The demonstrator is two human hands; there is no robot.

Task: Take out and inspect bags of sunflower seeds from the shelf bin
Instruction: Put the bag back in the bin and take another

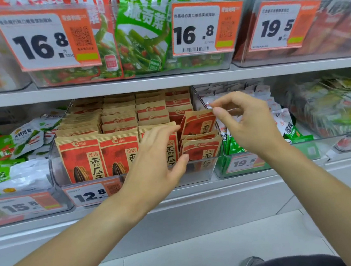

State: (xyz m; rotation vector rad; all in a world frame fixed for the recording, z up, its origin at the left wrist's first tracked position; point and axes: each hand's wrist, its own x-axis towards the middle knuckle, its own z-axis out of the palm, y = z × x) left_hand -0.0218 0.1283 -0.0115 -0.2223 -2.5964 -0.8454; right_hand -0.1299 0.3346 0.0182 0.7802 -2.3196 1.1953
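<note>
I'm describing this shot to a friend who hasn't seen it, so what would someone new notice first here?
First, the two bare hands reaching into the clear bin of red and tan sunflower seed bags at mid-shelf: the right hand pinches the top corner of a tilted bag, while the left hand hovers open in front of the front row. Next, the big orange price tags, 16.8 on the upper shelf and 12.8 on the seed bin.

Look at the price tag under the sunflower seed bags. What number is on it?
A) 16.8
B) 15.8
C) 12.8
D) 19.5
C: the tag on the front of the bin, right below the seed bags, reads 12.8; the other prices sit on other bins.
</note>
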